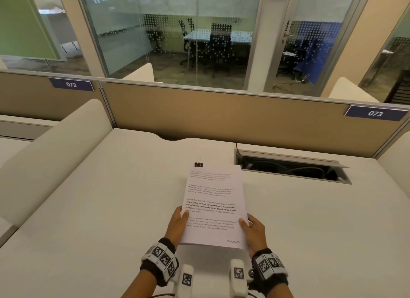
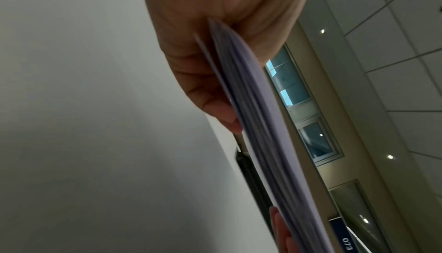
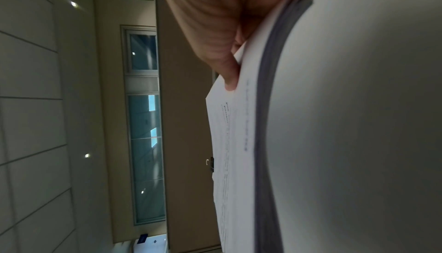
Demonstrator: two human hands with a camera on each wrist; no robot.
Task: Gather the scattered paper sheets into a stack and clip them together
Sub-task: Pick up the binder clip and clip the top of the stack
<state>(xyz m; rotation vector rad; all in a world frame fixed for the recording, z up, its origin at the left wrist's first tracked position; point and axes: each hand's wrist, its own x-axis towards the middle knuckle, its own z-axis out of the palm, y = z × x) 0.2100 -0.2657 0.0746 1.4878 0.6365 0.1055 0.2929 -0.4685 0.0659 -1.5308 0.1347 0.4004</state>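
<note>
Both hands, left and right, grip closed on paper stack: light, floppy, slippery; clip just beyond.

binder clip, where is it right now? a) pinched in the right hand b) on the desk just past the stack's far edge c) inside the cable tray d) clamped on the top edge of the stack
b: the binder clip sits on the desk beyond the paper stack, which both hands hold.

Head view looks forward and down over the desk; both wrist views, close, share the paper stack.
</note>
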